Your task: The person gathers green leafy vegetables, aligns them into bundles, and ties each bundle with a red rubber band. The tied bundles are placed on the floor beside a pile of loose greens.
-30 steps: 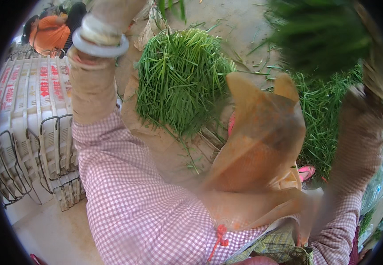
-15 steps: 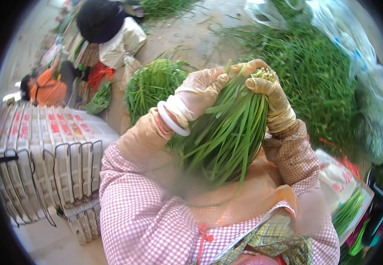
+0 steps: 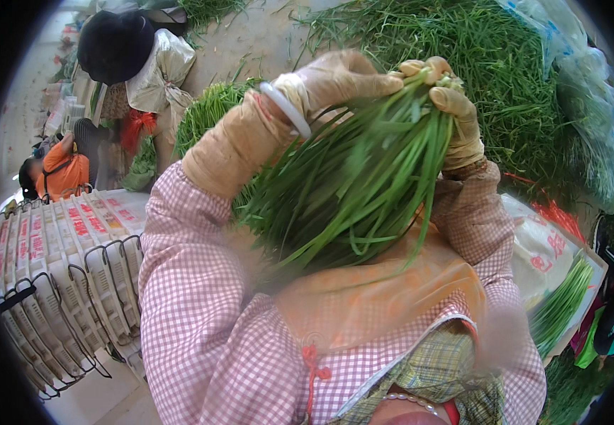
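Observation:
A thick bunch of garlic chives (image 3: pixel 349 177) hangs in front of my chest, its pale cut ends up and its long flat leaves fanning down to the left. My right hand (image 3: pixel 459 117), in a tan glove, grips the bunch near its cut ends. At the bunch's upper left edge, my gloved left hand (image 3: pixel 346 78) has thumb and fingers pinched together; what is between the fingertips, if anything, is too small to make out. A white ring (image 3: pixel 285 111) circles my left wrist. Behind that forearm stands another bundle of chives (image 3: pixel 207 110), partly hidden.
Loose chives (image 3: pixel 512 92) cover the floor ahead right, beside clear plastic bags (image 3: pixel 594 120). White crates (image 3: pixel 66 241) stand at left. A tray with laid chives (image 3: pixel 565 301) is at right. A person in orange (image 3: pixel 66 170) and one in a dark hat (image 3: pixel 115 46) are farther off.
My left hand has moved up along the bunch, from its side to the cut ends, fingers now pinched. The bunch has risen slightly in my right hand, and its leaves spread wider leftward.

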A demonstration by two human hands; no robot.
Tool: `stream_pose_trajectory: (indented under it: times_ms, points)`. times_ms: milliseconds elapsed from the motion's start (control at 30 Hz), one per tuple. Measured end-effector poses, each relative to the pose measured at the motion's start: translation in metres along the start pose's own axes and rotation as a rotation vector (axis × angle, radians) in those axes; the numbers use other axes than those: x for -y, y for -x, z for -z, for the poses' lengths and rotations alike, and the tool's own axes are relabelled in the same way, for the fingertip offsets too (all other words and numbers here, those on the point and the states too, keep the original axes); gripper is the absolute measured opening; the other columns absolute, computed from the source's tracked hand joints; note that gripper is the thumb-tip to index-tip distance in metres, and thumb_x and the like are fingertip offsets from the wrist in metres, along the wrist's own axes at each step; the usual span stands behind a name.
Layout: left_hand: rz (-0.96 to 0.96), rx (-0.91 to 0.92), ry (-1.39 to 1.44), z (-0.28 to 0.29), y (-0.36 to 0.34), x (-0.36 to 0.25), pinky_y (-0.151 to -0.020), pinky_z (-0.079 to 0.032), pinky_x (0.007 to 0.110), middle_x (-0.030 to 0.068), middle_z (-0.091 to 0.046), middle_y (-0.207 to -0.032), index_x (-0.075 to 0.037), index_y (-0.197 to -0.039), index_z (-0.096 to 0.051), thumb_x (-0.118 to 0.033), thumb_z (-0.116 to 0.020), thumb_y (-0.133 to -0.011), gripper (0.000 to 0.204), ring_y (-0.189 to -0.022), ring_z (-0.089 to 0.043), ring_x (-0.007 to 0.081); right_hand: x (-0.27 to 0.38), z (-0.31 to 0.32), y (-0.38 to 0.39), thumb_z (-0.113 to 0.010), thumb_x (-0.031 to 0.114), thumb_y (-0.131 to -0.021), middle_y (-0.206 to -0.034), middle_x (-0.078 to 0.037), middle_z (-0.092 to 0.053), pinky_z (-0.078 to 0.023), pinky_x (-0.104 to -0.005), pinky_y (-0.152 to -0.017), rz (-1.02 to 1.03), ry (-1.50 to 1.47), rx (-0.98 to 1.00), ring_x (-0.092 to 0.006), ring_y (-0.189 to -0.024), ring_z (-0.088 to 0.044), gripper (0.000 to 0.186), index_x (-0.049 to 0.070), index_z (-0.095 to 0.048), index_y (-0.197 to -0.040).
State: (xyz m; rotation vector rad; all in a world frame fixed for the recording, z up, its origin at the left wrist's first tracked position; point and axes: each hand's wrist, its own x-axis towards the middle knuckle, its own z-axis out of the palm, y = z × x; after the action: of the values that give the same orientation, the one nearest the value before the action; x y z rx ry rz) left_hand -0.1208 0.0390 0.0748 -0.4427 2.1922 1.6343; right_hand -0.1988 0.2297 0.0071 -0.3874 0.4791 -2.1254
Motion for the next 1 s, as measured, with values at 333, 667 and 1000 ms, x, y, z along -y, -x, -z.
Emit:
stream_pose_trajectory:
  times_ms: [333, 667, 1000]
  points:
    - [0.017, 0.609, 0.981, -0.043, 0.024, 0.066, -0.105, -0.043, 0.034, 0.0105, -0.052, -0.14, -0.005, -0.148, -0.036, -0.047, -0.073, -0.081, 0.087, -0.123, -0.053, 0.0183, 0.03, 0.073, -0.014, -0.064, 0.016, -0.085, -0.127, -0.014, -0.059, -0.055, -0.0516, -0.094, 0.119, -0.191, 0.225, -0.0312, -0.121, -0.057, 0.024, 0.008, -0.059, -0.108]
    - [0.093, 0.136, 1.074, -0.07, 0.055, 0.061, -0.105, -0.04, 0.034, 0.0072, -0.052, -0.137, -0.004, -0.146, -0.037, -0.058, -0.077, -0.075, 0.098, -0.124, -0.049, 0.0176, -0.002, 0.106, -0.004, -0.062, 0.064, -0.085, -0.11, -0.01, -0.066, -0.06, -0.0363, -0.083, -0.107, 0.157, -0.482, -0.0213, -0.094, -0.068, 0.081, 0.004, -0.047, -0.138]
    - [0.161, 0.048, 0.935, -0.073, 0.017, 0.072, -0.095, -0.046, 0.032, 0.0062, -0.058, -0.124, -0.003, -0.137, -0.046, -0.053, -0.076, -0.079, 0.083, -0.111, -0.054, 0.0153, -0.044, 0.043, 0.029, -0.076, 0.042, -0.083, -0.113, -0.007, -0.065, -0.058, -0.0384, -0.087, -0.254, -0.062, -0.681, -0.0232, -0.098, -0.066, 0.064, 0.009, -0.051, -0.133]
